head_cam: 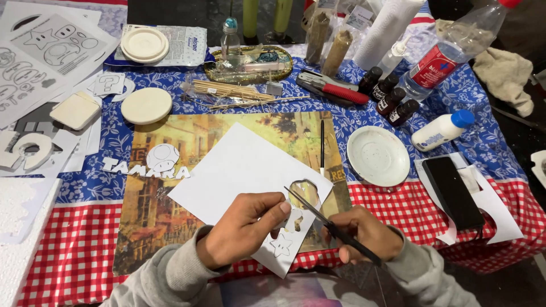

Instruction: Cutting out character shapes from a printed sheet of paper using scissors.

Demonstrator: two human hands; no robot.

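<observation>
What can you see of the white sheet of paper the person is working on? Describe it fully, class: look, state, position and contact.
The white sheet of paper is thin, plain and lies tilted like a diamond over a painted picture board. Near its lower right edge a rounded shape has been cut out, leaving a hole, and a small star outline sits close to the bottom corner. The left hand pinches that lower part, while the right hand holds a thin dark blade tool whose tip reaches the cut-out.

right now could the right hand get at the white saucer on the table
Probably yes: the white saucer lies just beyond the right hand with bare cloth between, though that hand's grip is full of scissors.
</observation>
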